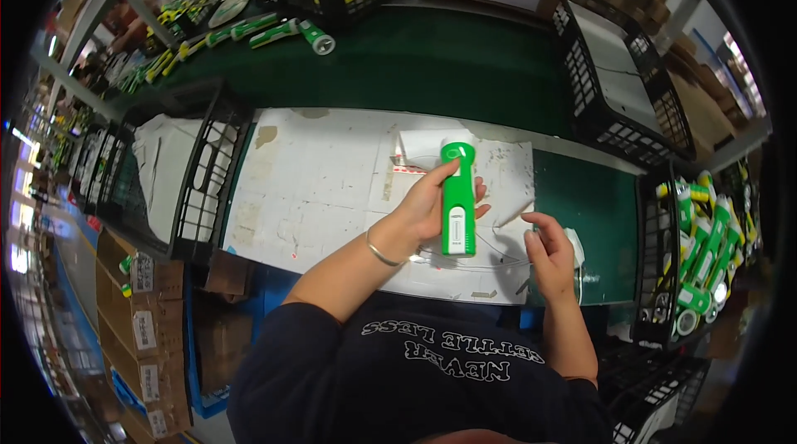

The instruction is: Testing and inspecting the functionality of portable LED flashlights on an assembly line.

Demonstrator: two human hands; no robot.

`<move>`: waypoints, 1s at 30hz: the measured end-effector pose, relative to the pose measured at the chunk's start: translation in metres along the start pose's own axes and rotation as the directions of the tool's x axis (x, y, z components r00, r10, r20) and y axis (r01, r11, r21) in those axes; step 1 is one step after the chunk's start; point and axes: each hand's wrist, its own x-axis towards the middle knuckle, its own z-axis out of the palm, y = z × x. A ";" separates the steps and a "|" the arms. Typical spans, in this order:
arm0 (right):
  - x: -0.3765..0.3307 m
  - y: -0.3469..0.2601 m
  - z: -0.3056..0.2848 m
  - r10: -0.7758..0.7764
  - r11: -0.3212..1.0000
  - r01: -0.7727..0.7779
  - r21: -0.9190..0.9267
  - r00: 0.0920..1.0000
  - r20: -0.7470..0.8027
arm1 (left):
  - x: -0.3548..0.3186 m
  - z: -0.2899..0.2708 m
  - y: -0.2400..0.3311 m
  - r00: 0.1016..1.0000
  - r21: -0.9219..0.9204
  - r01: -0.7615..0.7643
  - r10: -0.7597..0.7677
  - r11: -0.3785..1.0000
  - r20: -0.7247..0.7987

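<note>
Wrapped around a green and white flashlight, my left hand holds it upright over the board, with the thumb lying near its white head. A metal bangle circles that wrist. My right hand is to the right of the flashlight and apart from it, thumb and fingers parted and slightly bent, with nothing visible in its grasp. A small white object shows just behind the right hand; what it is I cannot make out. Beneath both hands lies a worn white board, and a whitish piece rests on it behind the flashlight.
Black crates stand around me: a left crate, a far right crate, and a right crate full of green flashlights. More flashlights line the far left of the green table. Cardboard boxes sit lower left.
</note>
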 end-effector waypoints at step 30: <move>-0.004 -0.023 0.058 -0.464 0.344 0.527 -0.777 0.815 0.347 | -0.033 0.002 -0.021 0.956 0.640 -0.251 0.291 0.726 0.045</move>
